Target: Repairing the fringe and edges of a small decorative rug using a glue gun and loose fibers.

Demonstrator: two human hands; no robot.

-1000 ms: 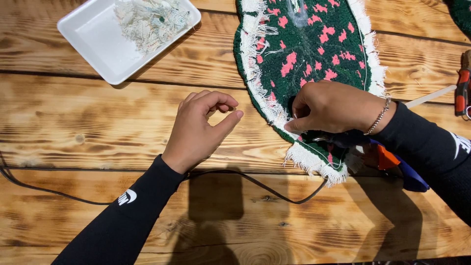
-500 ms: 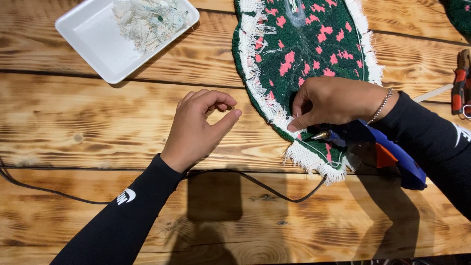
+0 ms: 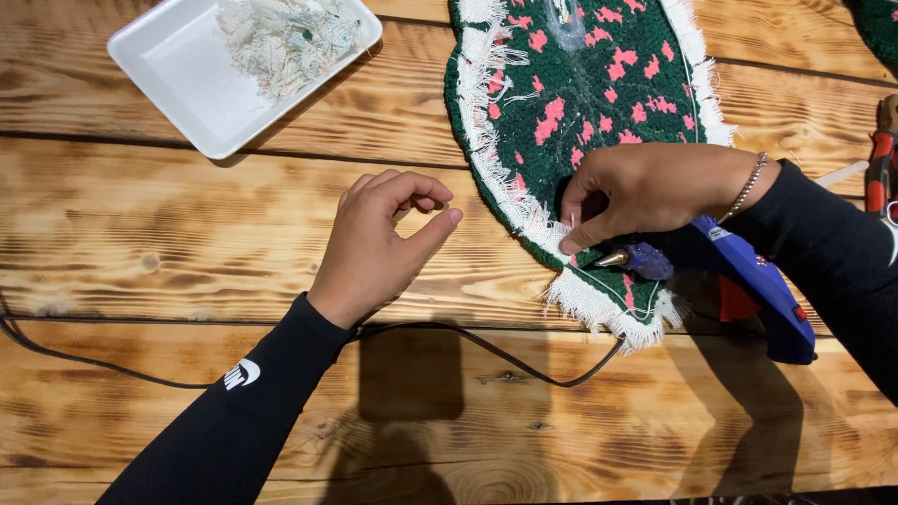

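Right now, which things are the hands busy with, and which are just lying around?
In use:
- right hand, pinching the white fringe
- green and pink tufted rug
- blue glue gun lying by that hand

Lying about:
- left hand, empty above the table
- white tray of thread scraps
- black cord
- red-handled pliers

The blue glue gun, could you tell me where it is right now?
In the head view, the blue glue gun lies right of centre beneath the right hand, its nozzle at the rug's fringed lower edge.
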